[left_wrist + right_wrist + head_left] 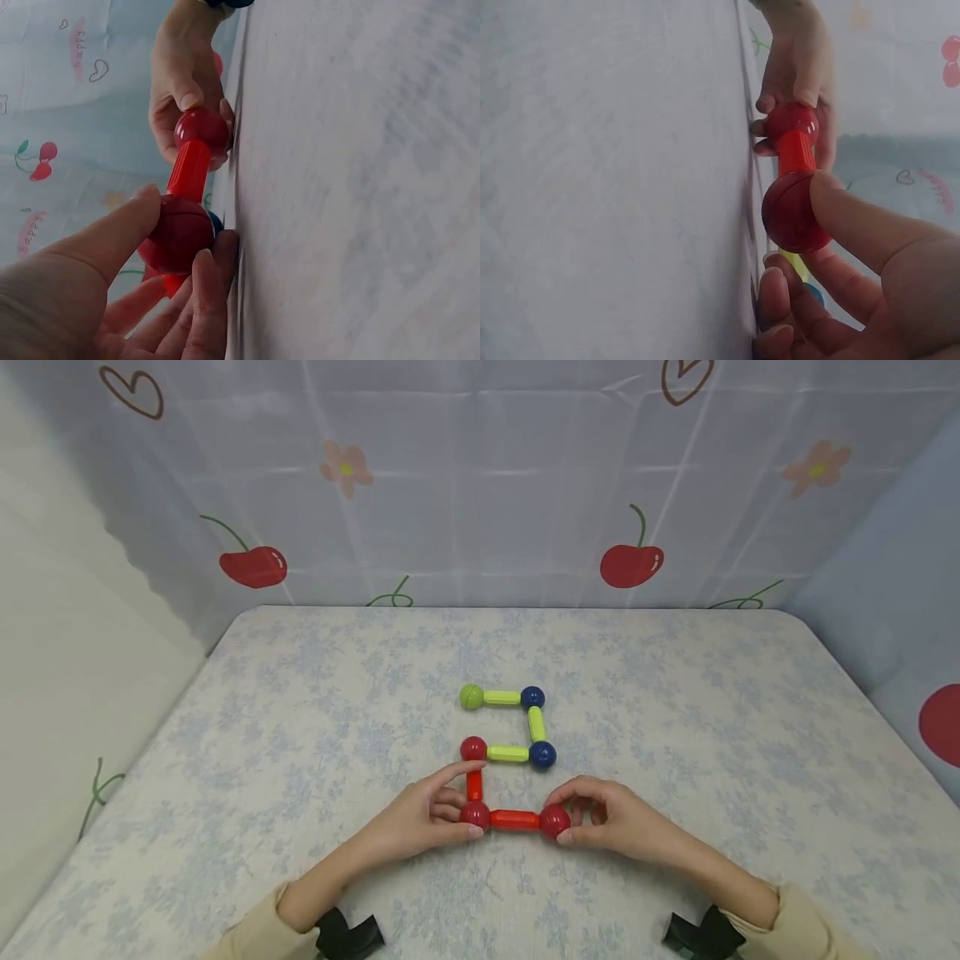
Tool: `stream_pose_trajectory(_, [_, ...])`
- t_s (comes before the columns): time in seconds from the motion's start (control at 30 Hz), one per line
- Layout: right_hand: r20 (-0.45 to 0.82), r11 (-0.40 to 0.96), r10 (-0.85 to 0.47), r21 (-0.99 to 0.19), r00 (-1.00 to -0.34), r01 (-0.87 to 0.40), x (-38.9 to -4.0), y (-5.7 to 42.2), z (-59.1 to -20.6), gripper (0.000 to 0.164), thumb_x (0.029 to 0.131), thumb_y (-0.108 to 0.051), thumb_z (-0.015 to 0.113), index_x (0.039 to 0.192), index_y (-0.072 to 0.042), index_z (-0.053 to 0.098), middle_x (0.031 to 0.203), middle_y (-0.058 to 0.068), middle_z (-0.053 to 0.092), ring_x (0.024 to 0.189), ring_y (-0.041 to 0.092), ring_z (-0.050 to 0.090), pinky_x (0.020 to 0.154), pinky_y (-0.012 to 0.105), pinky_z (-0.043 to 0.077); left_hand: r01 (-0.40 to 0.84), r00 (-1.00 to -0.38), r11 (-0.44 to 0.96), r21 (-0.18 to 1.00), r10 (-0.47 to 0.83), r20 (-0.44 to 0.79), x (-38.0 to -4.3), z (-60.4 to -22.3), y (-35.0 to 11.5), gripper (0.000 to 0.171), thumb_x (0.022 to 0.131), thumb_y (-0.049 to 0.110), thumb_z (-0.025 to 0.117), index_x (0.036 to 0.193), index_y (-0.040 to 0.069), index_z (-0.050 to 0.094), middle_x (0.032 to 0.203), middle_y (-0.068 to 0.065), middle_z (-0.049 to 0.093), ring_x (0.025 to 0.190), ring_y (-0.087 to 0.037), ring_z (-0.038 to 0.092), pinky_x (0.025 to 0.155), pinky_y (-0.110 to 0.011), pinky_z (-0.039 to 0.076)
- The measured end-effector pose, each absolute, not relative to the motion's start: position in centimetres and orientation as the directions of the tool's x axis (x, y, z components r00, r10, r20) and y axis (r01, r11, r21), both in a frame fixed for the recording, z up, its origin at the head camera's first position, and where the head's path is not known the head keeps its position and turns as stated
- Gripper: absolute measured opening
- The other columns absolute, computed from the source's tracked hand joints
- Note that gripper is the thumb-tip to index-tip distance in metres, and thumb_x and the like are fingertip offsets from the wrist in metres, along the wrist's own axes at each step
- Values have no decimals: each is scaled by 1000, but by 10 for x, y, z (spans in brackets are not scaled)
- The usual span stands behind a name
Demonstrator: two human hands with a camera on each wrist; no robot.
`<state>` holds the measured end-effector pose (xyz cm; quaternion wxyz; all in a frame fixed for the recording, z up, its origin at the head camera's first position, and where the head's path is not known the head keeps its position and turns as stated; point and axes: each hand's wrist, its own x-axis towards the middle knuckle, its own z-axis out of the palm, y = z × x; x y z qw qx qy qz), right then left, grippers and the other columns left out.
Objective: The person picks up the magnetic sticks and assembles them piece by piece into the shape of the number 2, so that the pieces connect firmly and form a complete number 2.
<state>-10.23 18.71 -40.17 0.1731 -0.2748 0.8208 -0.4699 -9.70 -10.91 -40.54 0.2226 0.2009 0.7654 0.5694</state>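
Note:
Balls and rods form an S-like chain on the table. My left hand (427, 814) grips the near left red ball (476, 816) between thumb and fingers, its index finger reaching along the upright red rod (474, 786). My right hand (618, 818) pinches the near right red ball (555, 820). Between these two balls runs a red rod (515, 820), joined to both in the wrist views. Farther up the chain come another red ball (473, 749), a yellow-green rod (507, 753), a blue ball (542, 755), a second yellow-green rod (537, 724) and a second blue ball (532, 697).
At the chain's far end, one more yellow-green rod (502, 697) leads to a green ball (471, 696). A pale blue floral cloth covers the table (712, 710). Behind its far edge hangs a curtain (480, 485) printed with cherries, and fabric walls stand at both sides.

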Motion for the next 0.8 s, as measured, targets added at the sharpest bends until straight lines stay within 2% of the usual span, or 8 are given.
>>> stream_pose_trajectory(0.1, [3, 426, -614, -841, -789, -334, -100, 185, -403, 31, 79, -30, 76, 106, -19, 65, 90, -4, 58, 73, 17, 50, 59, 24, 42, 197, -824, 378, 904, 564, -56, -96, -400, -110, 57, 81, 23, 76, 132, 15, 54, 97, 2, 64, 83, -13, 61, 70, -28, 51])
stream_pose_trajectory(0.2, [30, 429, -628, -820, -777, -378, -100, 185, -404, 32, 80, -32, 75, 108, -19, 65, 92, -6, 58, 75, 16, 50, 61, 25, 43, 276, -813, 425, 862, 582, -26, -95, -396, -110, 44, 82, 26, 74, 123, 14, 62, 98, 6, 62, 78, -11, 58, 65, -27, 50])
stream_pose_trajectory(0.37, [65, 410, -637, -815, -768, -409, -105, 184, -405, 34, 88, -26, 67, 118, -10, 62, 93, -5, 57, 74, 14, 50, 60, 25, 44, 328, -799, 454, 828, 601, -14, -94, -395, -111, 35, 84, 25, 72, 117, 14, 66, 95, 8, 60, 75, -11, 54, 64, -26, 49])
stream_pose_trajectory(0.47, [36, 424, -606, -831, -795, -361, -110, 182, -403, 35, 93, -22, 61, 124, -6, 58, 92, -1, 57, 73, 15, 50, 58, 24, 44, 353, -791, 473, 808, 611, -12, -93, -395, -112, 31, 85, 23, 71, 114, 14, 67, 93, 7, 57, 76, -11, 53, 66, -26, 49])
stream_pose_trajectory(0.63, [-43, 472, -550, -840, -834, -268, -115, 179, -401, 33, 95, -20, 58, 124, -5, 58, 89, 2, 57, 70, 16, 49, 55, 24, 42, 361, -786, 479, 800, 619, -16, -94, -395, -113, 29, 86, 21, 70, 114, 16, 67, 92, 6, 56, 75, -10, 52, 65, -26, 48])
stream_pose_trajectory(0.8, [-45, 479, -542, -837, -839, -265, -117, 179, -402, 32, 95, -20, 58, 124, -5, 57, 87, 2, 57, 65, 15, 50, 54, 25, 44, 351, -780, 467, 811, 625, -22, -93, -396, -112, 28, 86, 22, 70, 113, 16, 67, 93, 6, 55, 73, -10, 52, 64, -26, 48])
